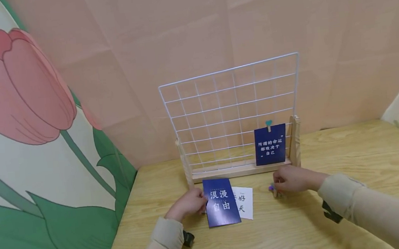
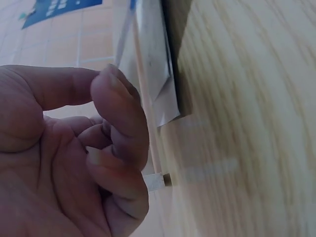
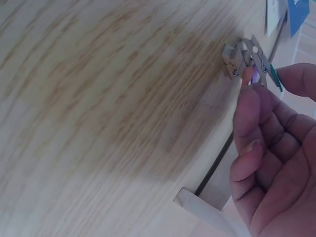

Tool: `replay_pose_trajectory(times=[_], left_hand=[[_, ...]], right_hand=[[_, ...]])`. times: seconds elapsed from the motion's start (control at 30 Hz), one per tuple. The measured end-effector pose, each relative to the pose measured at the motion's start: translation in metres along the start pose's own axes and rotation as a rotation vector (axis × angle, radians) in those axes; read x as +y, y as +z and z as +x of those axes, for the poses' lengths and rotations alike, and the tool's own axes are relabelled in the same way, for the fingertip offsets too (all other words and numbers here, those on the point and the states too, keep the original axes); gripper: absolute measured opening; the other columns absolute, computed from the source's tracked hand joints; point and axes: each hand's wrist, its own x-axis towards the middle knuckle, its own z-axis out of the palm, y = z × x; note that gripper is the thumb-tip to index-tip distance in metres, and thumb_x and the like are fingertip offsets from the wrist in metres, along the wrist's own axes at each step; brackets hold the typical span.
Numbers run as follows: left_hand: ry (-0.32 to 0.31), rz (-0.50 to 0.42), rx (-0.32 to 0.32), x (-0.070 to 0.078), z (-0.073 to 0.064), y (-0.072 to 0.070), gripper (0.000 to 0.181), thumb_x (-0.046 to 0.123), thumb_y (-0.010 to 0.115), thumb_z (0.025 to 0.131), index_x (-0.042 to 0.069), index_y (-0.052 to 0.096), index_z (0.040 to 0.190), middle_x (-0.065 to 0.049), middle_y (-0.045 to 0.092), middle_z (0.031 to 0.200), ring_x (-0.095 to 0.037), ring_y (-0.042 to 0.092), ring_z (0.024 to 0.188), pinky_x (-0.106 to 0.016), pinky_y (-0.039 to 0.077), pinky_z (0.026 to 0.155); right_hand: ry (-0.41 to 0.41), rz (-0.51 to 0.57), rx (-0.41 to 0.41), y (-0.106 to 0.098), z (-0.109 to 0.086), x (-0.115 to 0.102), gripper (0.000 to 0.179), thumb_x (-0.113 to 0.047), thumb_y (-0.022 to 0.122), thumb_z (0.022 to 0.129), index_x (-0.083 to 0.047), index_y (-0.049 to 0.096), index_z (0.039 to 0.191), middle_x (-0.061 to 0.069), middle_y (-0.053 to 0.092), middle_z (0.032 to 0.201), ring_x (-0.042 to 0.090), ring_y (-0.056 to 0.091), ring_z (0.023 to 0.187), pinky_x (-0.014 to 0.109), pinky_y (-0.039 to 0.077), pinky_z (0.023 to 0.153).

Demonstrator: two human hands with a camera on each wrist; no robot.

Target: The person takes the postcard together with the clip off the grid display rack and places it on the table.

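My left hand [image 1: 188, 204] pinches the left edge of a dark blue card [image 1: 223, 217] with white characters, between thumb and index finger [image 2: 118, 94]. This card overlaps a white card [image 1: 248, 212] with dark characters, hiding its left part. Over on the right, my right hand [image 1: 291, 179] holds a small wooden clothespin [image 3: 264, 66] with a green end between thumb and index finger. Several more small clothespins [image 3: 233, 59] lie close beside it on the table, one showing purple. The other fingers of both hands are curled.
Behind the hands stands a white wire grid [image 1: 220, 110] in a wooden base [image 1: 233, 172]. Another dark blue card [image 1: 272, 155] hangs at its lower right from a clip with a teal heart [image 1: 269, 123]. A wood-grain table [image 1: 362, 169] lies beneath; a pink cloth [image 1: 190, 29] backs it.
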Motion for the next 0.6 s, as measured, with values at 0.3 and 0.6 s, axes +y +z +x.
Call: replay_pose_trajectory(times=[0.3,0.6], left_hand=[[-0.045,0.133,-0.001,-0.0018,0.0017,0.0021,0.027,0.009,0.06,0.102,0.008,0.052,0.076,-0.001,0.056,0.064,-0.012,0.05,0.054,-0.024,0.04,0.052],[-0.072,0.14,-0.01,-0.0016,0.0017,0.0039,0.027,0.012,0.063,0.102,0.007,0.055,0.076,0.0,0.056,0.063,-0.011,0.049,0.053,-0.023,0.038,0.052]], right_hand=[[0.013,-0.028,0.005,0.0014,-0.006,0.0008,0.021,-0.02,0.065,0.1,-0.016,0.062,0.08,-0.009,0.054,0.069,0.006,0.048,0.061,0.026,0.041,0.057],[0.015,0.005,0.008,0.0018,-0.0081,-0.0001,0.02,-0.019,0.063,0.101,-0.014,0.063,0.082,-0.008,0.058,0.068,0.005,0.05,0.06,0.026,0.043,0.057]])
